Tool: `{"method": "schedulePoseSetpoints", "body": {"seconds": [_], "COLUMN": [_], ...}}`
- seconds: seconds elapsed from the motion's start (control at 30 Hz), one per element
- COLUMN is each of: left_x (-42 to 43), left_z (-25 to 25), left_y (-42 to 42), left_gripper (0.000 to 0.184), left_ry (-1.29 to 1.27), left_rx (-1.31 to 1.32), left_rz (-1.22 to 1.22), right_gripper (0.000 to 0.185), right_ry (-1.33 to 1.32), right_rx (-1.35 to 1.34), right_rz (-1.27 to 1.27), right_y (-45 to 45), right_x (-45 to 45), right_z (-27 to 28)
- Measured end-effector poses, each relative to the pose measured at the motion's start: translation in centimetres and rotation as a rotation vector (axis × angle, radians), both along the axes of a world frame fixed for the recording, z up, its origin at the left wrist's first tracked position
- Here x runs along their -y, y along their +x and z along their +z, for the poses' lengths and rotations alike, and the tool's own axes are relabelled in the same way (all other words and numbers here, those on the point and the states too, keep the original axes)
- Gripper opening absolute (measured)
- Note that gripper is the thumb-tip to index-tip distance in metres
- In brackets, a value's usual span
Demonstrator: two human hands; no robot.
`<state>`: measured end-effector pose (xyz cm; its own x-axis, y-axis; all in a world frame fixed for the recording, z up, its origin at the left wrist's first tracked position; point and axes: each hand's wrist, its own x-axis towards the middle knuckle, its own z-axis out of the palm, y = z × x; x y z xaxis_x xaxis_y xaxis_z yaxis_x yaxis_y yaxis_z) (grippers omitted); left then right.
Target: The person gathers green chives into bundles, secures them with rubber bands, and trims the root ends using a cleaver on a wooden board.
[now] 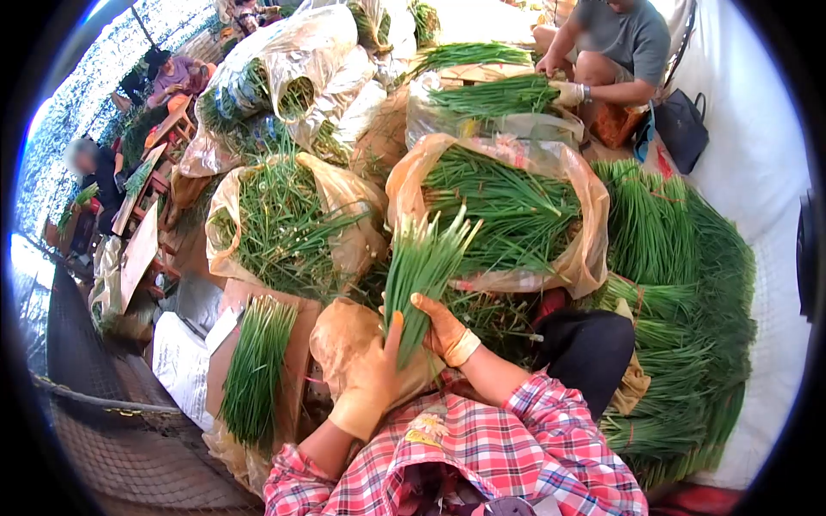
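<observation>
Held near upright at centre, before a red plaid shirt (495, 456): bunch of slender, pale-tipped green stalks (417, 279). Clasped from the left by the tan-gloved left hand (368, 387), thumb pressed against the stalks. Clasped from the right by the tan-gloved right hand (445, 328), thumb forward, remaining fingers partly hidden. Just beyond: open, translucent orange-tan plastic bag (592, 249), filled with green stalks. At lower left: thick bundle of long green stalks (256, 370), laid on flat brown cardboard (297, 353). At right: large pile of green bundles (654, 228).
</observation>
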<state>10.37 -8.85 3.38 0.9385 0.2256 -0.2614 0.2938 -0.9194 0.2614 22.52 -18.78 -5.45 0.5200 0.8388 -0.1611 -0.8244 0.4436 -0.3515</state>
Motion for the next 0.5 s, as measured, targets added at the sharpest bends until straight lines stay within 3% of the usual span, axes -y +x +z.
{"method": "schedulePoseSetpoints", "body": {"seconds": [0.07,0.13,0.17,0.2,0.27,0.33,0.4,0.43,0.5], "left_x": [-0.5,-3.3,-5.5,-4.4,-6.5,-6.1,-2.0,0.1,0.7], "left_z": [1.3,2.2,0.4,3.5,0.8,-2.1,-2.2,-3.1,-5.9], "left_y": [-0.3,-1.3,-1.7,-0.9,-0.7,1.2,0.3,0.0,-0.1], "left_gripper": [0.093,0.1,0.106,0.112,0.109,0.101,0.076,0.071,0.057], "left_ry": [-0.037,-0.382,-0.878,-1.346,-1.446,-1.688,-1.482,-1.465,-1.602], "left_rx": [0.111,0.411,0.297,0.401,0.57,0.422,0.239,0.274,0.094], "left_rz": [-0.134,-0.218,0.043,0.343,0.341,0.178,0.419,0.428,0.5], "right_gripper": [0.061,0.059,0.06,0.06,0.06,0.061,0.063,0.062,0.06], "right_ry": [0.029,0.072,0.097,0.099,0.101,0.099,0.108,0.087,0.029], "right_rx": [0.015,0.0,-0.011,0.004,0.046,0.063,0.165,0.199,0.199], "right_rz": [0.021,0.07,0.092,0.091,0.133,0.169,0.137,0.088,0.086], "right_y": [0.8,1.1,0.9,0.7,0.2,-0.3,-0.5,-0.7,-1.0], "right_x": [0.4,1.1,1.3,1.2,0.6,0.2,-0.3,-0.4,-0.1], "right_z": [0.4,0.5,1.1,1.3,1.8,2.5,2.7,2.7,2.2]}}
